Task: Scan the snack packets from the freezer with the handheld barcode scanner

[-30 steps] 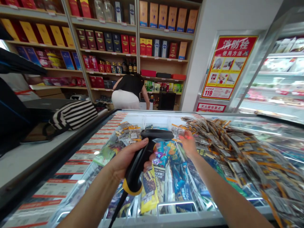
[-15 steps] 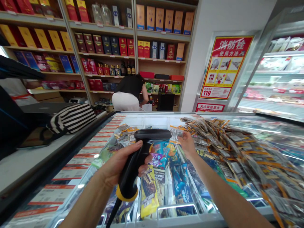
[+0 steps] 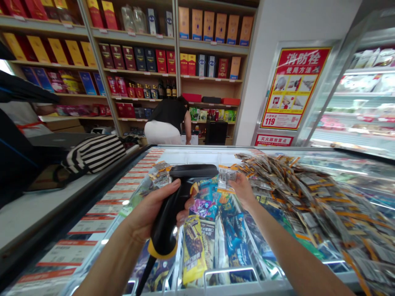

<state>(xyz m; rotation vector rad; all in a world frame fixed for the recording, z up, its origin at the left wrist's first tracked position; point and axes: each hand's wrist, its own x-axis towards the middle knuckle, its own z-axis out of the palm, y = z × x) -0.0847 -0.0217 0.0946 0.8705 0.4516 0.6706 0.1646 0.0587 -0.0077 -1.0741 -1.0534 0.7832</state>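
Note:
My left hand [image 3: 152, 213] is wrapped round the grip of a black barcode scanner [image 3: 179, 193] with a yellow collar, its head level above the chest freezer [image 3: 216, 156]. My right hand [image 3: 243, 190] pinches a small clear packet with an orange top [image 3: 226, 177] and holds it upright just right of the scanner head. A large heap of like packets [image 3: 296, 193] lies on the freezer lid to the right. Colourful ice cream wrappers [image 3: 212, 230] fill the freezer below both hands.
A person in a black top and white skirt [image 3: 166, 121] bends at the shelves [image 3: 138, 61] of boxed goods behind the freezer. A striped sleeve [image 3: 92, 154] rests on the grey counter at left. A red poster [image 3: 293, 86] and a glass chiller [image 3: 361, 94] stand at right.
My right hand has picked a packet off the heap and raised it beside the scanner head. The scanner has moved slightly left and down. The person at the shelves has straightened a little.

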